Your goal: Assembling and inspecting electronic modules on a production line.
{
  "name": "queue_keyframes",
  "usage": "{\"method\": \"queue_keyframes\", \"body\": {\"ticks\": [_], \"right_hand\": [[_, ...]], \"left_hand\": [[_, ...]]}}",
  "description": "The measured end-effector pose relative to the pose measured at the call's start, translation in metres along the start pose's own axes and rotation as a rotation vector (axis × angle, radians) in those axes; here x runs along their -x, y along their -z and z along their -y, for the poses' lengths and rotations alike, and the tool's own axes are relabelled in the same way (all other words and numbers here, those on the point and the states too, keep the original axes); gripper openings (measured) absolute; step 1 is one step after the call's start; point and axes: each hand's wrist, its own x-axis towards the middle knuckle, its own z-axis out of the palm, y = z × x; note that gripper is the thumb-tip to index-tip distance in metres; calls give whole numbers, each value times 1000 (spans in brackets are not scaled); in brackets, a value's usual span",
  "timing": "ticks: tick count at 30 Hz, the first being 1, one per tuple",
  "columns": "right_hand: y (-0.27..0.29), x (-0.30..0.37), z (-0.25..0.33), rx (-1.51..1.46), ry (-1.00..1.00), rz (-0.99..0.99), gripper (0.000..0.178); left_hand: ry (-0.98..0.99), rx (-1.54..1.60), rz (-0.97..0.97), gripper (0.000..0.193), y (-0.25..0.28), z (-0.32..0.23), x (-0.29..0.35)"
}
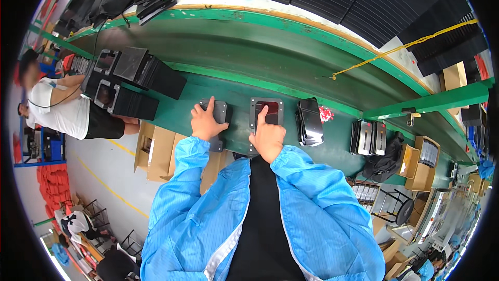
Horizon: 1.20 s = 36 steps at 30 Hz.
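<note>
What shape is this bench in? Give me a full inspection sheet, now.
Surface: green bench, partly covered.
Things at hand: grey plate at left; framed panel with dark red window at right.
Clutter: flat black pieces stacked right of the panel; black bag farther right; dark stack at left.
Hands: left hand spread over the plate; right hand over the panel, index finger extended; firmness of contact unclear.
Cables: thin black cable at left; yellow cord at upper right.
Surroundings: person in white top at left; cardboard boxes beside the bench; dark stool at right.
</note>
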Motion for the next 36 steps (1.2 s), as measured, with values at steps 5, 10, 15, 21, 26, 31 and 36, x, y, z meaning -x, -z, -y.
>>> {"method": "queue_keyframes", "body": {"ticks": [5,10,15,21,26,31,36], "right_hand": [[28,10,-33,-373,130,-111,93],[25,18,-92,-597,17,-232,88],[-40,-8,-151,-401,-261,-228,87],[-80,-27,-172,-280,-252,-314,83],[-82,-4,-162,-121,-196,-412,79],[-62,50,-120,-851,441,-43,61],[-67,45,-108,-621,508,-276,52]], "left_hand": [[47,11,18,120,1,4,-1],[-73,-28,82,114,18,1,-10],[-114,66,38,113,15,11,-10],[-66,35,46,109,19,-3,-9],[-219,506,-136,100,17,-75,-12],[-84,95,105,125,47,-182,42],[2,-60,156,128,41,-176,34]]}}
